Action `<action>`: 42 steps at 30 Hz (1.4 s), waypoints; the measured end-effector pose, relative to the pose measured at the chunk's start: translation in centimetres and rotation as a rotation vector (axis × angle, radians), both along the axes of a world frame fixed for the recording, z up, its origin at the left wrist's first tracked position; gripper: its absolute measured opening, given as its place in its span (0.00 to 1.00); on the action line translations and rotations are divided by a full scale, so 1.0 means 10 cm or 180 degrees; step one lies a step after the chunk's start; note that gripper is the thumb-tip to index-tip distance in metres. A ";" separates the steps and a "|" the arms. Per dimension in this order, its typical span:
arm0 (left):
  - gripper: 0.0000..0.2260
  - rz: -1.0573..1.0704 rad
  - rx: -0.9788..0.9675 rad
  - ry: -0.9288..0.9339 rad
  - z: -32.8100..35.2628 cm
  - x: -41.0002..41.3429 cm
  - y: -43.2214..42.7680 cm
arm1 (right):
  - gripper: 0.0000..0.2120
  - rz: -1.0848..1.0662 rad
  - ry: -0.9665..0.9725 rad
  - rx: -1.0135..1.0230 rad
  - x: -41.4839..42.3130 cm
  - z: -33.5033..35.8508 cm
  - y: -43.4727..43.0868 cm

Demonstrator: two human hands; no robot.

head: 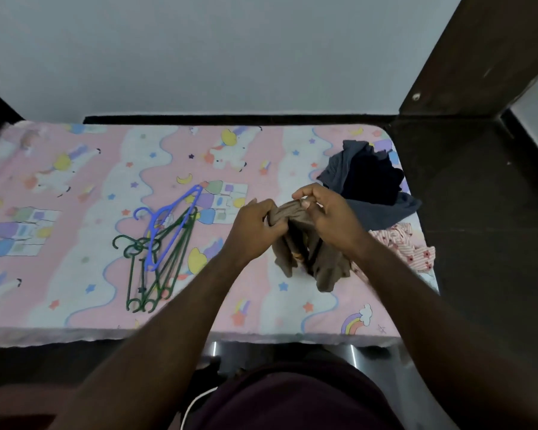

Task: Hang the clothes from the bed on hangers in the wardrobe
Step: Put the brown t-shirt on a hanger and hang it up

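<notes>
Bed [75, 274]: pink cartoon-print sheet, long side toward me, fills the view from left to right. Dark clothes pile [370, 178]: navy and grey pieces heaped at the far right corner of the bed, one grey piece trailing toward the right edge. Brown garment [311, 259]: bunched, held up over the right part of the bed, just in front of the dark pile; its loose folds hang toward the near edge. Cannot tell whether the lowest fold touches the sheet. Green hangers [168, 259]: several stacked flat around the middle of the bed, hooks pointing left, well apart from the clothes. Pink striped garment [407, 246]: crumpled against the right edge, just beside the brown garment and partly behind it. Blue hanger [180, 199]: lies across the top of the green stack. Left hand [255, 225]: fingers curled around the left of the brown garment's gathered top. Right hand [330, 215]: pinches the same top edge, thumb against fingertips, close to my left.
</notes>
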State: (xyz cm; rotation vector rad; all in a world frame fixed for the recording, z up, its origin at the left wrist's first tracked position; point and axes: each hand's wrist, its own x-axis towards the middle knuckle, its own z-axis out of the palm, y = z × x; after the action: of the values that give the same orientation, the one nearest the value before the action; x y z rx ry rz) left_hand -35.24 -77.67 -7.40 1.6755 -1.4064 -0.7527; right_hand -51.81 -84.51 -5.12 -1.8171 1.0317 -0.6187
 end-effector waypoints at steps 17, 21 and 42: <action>0.06 0.2394 0.0259 -0.0065 0.01 1.70 1.16 | 0.09 0.0380 0.0369 -0.0792 0.86 0.45 0.24; 0.08 0.2280 0.0002 -0.0302 0.38 1.91 1.26 | 0.29 0.1129 0.1082 -0.0672 0.96 0.59 0.11; 0.12 0.1010 0.0247 -0.2149 1.08 1.60 0.77 | 0.20 0.0658 0.0850 -0.1714 0.77 1.21 -1.32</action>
State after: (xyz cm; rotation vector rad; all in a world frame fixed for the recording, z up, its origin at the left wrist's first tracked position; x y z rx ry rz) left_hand -19.24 -70.01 3.35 2.2683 -1.4904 -0.0479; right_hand -44.15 -97.75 6.97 -2.4973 0.8813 -0.5718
